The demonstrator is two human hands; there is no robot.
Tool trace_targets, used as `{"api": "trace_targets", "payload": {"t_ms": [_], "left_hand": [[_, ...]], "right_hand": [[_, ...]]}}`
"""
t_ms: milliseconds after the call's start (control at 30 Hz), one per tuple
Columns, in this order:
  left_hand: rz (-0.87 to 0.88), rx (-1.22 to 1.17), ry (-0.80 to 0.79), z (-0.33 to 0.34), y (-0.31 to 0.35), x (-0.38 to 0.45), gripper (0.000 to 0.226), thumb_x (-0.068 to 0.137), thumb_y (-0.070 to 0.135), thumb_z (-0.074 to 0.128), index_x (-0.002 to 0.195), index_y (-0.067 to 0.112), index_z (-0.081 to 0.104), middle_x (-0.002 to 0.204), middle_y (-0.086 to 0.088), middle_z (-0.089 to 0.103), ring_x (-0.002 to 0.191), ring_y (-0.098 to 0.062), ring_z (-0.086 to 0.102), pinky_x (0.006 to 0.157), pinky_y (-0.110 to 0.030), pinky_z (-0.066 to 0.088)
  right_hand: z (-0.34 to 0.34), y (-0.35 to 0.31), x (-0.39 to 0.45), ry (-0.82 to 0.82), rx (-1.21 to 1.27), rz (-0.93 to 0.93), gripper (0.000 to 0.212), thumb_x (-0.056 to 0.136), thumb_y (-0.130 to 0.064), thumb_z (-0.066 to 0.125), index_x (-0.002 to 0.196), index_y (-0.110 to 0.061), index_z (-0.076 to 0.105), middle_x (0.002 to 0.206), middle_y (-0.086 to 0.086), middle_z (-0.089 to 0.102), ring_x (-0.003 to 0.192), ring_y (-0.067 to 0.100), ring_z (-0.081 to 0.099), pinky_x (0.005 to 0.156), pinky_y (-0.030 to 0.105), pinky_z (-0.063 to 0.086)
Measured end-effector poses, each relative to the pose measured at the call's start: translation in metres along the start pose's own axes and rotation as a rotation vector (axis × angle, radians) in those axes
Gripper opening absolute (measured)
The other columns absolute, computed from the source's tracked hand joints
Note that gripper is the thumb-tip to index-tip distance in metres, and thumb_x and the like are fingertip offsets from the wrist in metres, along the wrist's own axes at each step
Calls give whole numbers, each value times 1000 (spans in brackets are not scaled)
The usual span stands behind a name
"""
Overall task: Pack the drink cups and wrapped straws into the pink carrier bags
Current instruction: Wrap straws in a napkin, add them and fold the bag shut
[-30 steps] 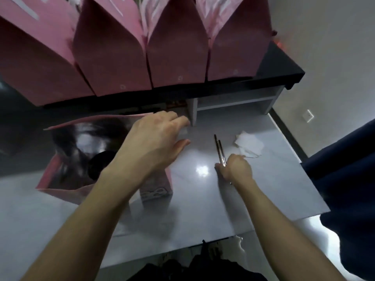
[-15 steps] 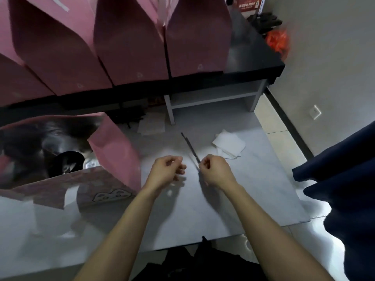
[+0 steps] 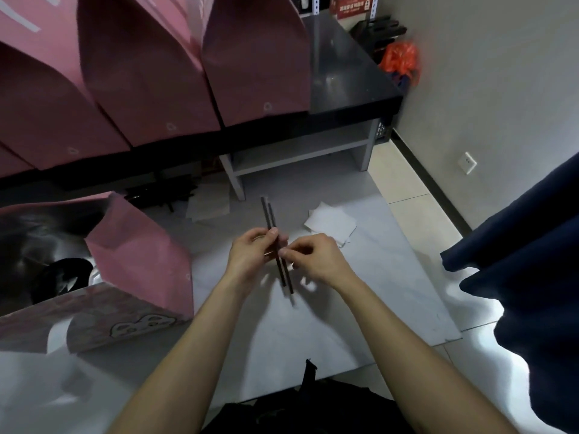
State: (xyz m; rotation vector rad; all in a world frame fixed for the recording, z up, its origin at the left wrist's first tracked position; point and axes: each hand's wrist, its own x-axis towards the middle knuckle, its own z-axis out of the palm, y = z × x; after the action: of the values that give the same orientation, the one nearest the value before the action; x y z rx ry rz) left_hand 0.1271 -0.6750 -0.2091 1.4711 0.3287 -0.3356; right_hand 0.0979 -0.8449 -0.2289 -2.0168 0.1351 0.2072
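Observation:
Two dark wrapped straws (image 3: 269, 214) are held side by side above the grey table, pointing away from me. My left hand (image 3: 250, 256) pinches them near their middle with thumb and fingers. My right hand (image 3: 313, 261) pinches them just below, from the right. An open pink carrier bag (image 3: 138, 261) stands to the left of my hands. Inside it I see the dark lid of a drink cup (image 3: 67, 274).
Several closed pink carrier bags (image 3: 150, 73) stand in a row on a black counter (image 3: 341, 76) at the back. White paper napkins (image 3: 332, 222) lie right of the straws. A dark blue cloth (image 3: 532, 277) hangs at the right. The grey table (image 3: 360, 308) ends near my body.
My left hand left the open bag's rim and came over to the straws. Both hands now hold the two straws, lifted and drawn closer to me.

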Motion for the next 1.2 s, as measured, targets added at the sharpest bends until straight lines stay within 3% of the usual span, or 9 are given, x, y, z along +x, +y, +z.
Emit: {"api": "trace_targets", "payload": {"t_ms": [133, 233, 333, 567, 700, 833, 933, 1033, 1200], "left_hand": [[7, -35, 52, 3, 6, 13, 19, 117, 14, 49, 124, -3, 53, 101, -22, 74, 93, -37, 79, 82, -43, 68], [-51, -14, 42, 3, 2, 27, 8, 117, 15, 47, 115, 7, 49, 86, -10, 59, 65, -20, 60, 68, -37, 58], [-11, 313, 16, 6, -3, 40, 13, 106, 16, 64, 118, 12, 61, 81, 0, 55, 58, -12, 48, 54, -27, 41], [306, 842, -32, 27, 10, 59, 36, 90, 17, 81, 121, 35, 73, 70, 11, 58, 58, -9, 57, 60, -28, 48], [437, 835, -135, 37, 25, 62, 53, 87, 33, 89, 134, 44, 67, 65, 14, 52, 53, -3, 45, 53, -20, 38], [553, 757, -210, 38, 38, 63, 26, 86, 36, 90, 107, 35, 76, 60, 16, 43, 59, -7, 39, 60, -30, 35], [583, 653, -128, 31, 49, 62, 16, 90, 34, 88, 94, 29, 74, 72, 13, 50, 66, -9, 46, 65, -31, 40], [617, 609, 28, 10, 57, 61, 14, 89, 32, 85, 91, 28, 71, 68, 18, 52, 61, -1, 45, 60, -24, 38], [610, 534, 127, -20, 59, 57, 11, 86, 27, 75, 91, 18, 70, 61, 14, 49, 58, -8, 41, 61, -31, 35]], "right_hand": [[-30, 23, 11, 278, -277, -22, 17, 99, -30, 73, 110, -20, 81, 105, -3, 74, 83, 13, 71, 86, 37, 59], [-44, 37, 21, 304, -406, 18, 22, 96, -24, 72, 114, -16, 81, 112, 1, 67, 100, 23, 67, 87, 37, 55], [-43, 40, 32, 237, -541, -6, 25, 96, -25, 71, 117, -16, 82, 113, 3, 66, 110, 26, 62, 89, 39, 54], [-48, 34, 25, 375, -548, -152, 21, 100, -18, 65, 103, -10, 84, 98, 8, 68, 100, 31, 61, 89, 45, 52], [-66, 19, 18, 445, -513, -300, 14, 100, -15, 67, 98, -9, 79, 98, 7, 66, 98, 30, 59, 90, 48, 49], [-73, 0, 16, 459, -466, -417, 12, 103, -11, 65, 100, -5, 75, 99, 10, 67, 95, 31, 61, 87, 47, 49], [-70, -1, 15, 536, -302, -328, 24, 110, -17, 55, 119, -8, 75, 115, 8, 71, 108, 25, 63, 97, 40, 52], [-63, 13, 10, 638, -260, -210, 18, 107, -24, 62, 112, -13, 75, 109, 2, 68, 103, 21, 63, 92, 42, 57], [-37, 32, 15, 419, -482, -69, 36, 100, -38, 71, 126, -12, 74, 121, 5, 66, 115, 27, 59, 101, 43, 50]]}}
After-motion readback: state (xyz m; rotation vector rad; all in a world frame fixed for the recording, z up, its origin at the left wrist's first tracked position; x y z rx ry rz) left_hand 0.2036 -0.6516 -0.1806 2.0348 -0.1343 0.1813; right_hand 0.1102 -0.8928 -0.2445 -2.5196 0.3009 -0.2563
